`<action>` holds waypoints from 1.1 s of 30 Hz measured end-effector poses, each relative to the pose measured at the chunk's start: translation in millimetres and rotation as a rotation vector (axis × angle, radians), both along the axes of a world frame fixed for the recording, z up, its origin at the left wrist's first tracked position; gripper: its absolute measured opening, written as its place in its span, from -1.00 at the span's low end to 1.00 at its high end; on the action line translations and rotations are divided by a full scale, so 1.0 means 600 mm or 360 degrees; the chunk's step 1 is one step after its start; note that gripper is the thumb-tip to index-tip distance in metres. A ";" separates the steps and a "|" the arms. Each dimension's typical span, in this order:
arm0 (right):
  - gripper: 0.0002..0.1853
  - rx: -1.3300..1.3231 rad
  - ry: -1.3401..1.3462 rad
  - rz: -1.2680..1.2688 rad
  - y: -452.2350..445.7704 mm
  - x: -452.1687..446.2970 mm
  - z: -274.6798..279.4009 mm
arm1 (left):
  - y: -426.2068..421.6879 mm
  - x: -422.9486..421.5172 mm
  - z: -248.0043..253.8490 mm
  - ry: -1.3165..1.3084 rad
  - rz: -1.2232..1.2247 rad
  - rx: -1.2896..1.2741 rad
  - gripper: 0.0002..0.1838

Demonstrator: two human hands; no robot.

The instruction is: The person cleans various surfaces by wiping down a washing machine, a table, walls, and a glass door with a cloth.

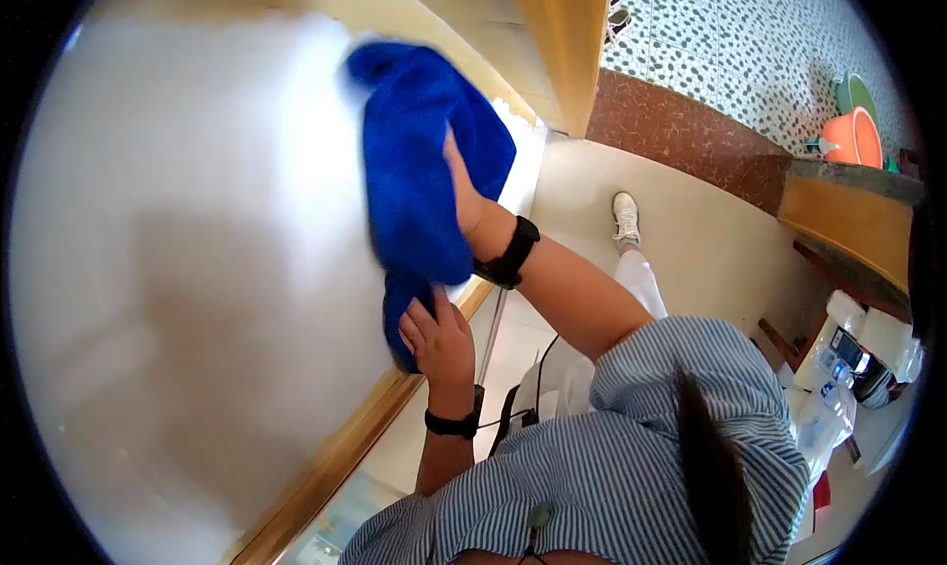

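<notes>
A bright blue cloth lies bunched and folded on a white, glossy surface with a wooden edge. My right hand grips the cloth at its near side, and folds of the fabric hide most of its fingers. Lower down, my left hand holds the narrow trailing end of the same cloth, with its fingers bent over the fabric. Black bands circle both my wrists. The cloth's outer edge is slightly blurred.
A wooden strip borders the white surface on my side. Beyond a wooden door edge are shoes on patterned tiles. An orange basin and a green basin stand farther right. Plastic-wrapped items and a bottle crowd the right side.
</notes>
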State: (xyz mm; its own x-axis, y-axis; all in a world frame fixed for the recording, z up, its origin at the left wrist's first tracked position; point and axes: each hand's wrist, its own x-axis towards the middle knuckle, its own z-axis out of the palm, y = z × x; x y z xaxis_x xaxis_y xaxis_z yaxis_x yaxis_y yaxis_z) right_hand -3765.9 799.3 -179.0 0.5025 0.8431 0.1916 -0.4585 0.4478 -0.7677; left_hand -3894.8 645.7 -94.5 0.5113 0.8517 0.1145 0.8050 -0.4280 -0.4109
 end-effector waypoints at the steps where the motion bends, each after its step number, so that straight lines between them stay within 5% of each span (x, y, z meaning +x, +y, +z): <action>1: -0.66 -0.0201 -0.0010 -0.0130 0.006 -0.008 -0.065 | -0.003 0.025 0.002 -0.0015 0.0064 -0.0142 -0.50; 7: -0.64 -0.0898 -0.0713 -0.0449 -0.003 -0.012 -0.353 | 0.011 0.007 -0.237 0.0129 -0.0037 -0.0569 -0.25; 14: -0.61 -0.1160 -0.0915 -0.0459 -0.075 -0.031 -0.520 | 0.023 -0.015 -0.424 -0.0014 -0.0065 -0.1071 -0.31; 18: -0.59 -0.0856 -0.1114 -0.0597 -0.101 0.010 -0.452 | -0.006 0.008 -0.430 0.0060 0.0010 -0.1033 -0.36; 21: -0.58 -0.0383 -0.1539 -0.0896 -0.078 0.087 -0.372 | -0.014 0.017 -0.461 0.0310 -0.0248 -0.0427 -0.32; 22: -0.58 -0.0300 -0.1580 -0.1000 -0.074 0.121 -0.350 | -0.018 0.072 -0.409 0.0334 -0.0169 -0.0555 -0.36; 24: -0.56 -0.0210 -0.1172 -0.1108 -0.076 0.158 -0.367 | -0.022 0.125 -0.390 0.0328 -0.0128 -0.0669 -0.37; 28: -0.55 -0.1013 -0.0856 -0.0803 -0.057 0.092 -0.558 | -0.013 0.184 -0.390 0.0279 -0.0115 -0.0844 -0.40; 30: -0.54 -0.1401 -0.1422 -0.0552 -0.043 0.013 -0.678 | 0.006 0.188 -0.405 0.0316 -0.0118 -0.0940 -0.42; 31: -0.54 -0.1480 -0.2100 -0.0572 -0.059 -0.016 -0.714 | 0.004 0.186 -0.411 0.0329 -0.0130 -0.0978 -0.43; 33: -0.50 -0.1854 -0.1222 -0.0037 -0.088 -0.039 -0.738 | 0.017 0.183 -0.440 0.0339 -0.0141 -0.1077 -0.49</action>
State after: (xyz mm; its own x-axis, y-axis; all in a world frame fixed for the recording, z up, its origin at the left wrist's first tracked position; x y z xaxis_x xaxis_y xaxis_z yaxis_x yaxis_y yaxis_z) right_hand -3789.2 746.7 -622.1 0.6087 0.6993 -0.3748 0.2407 -0.6129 -0.7526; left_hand -3784.9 656.2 -358.5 0.5343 0.6548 -0.5345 0.6872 -0.7047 -0.1763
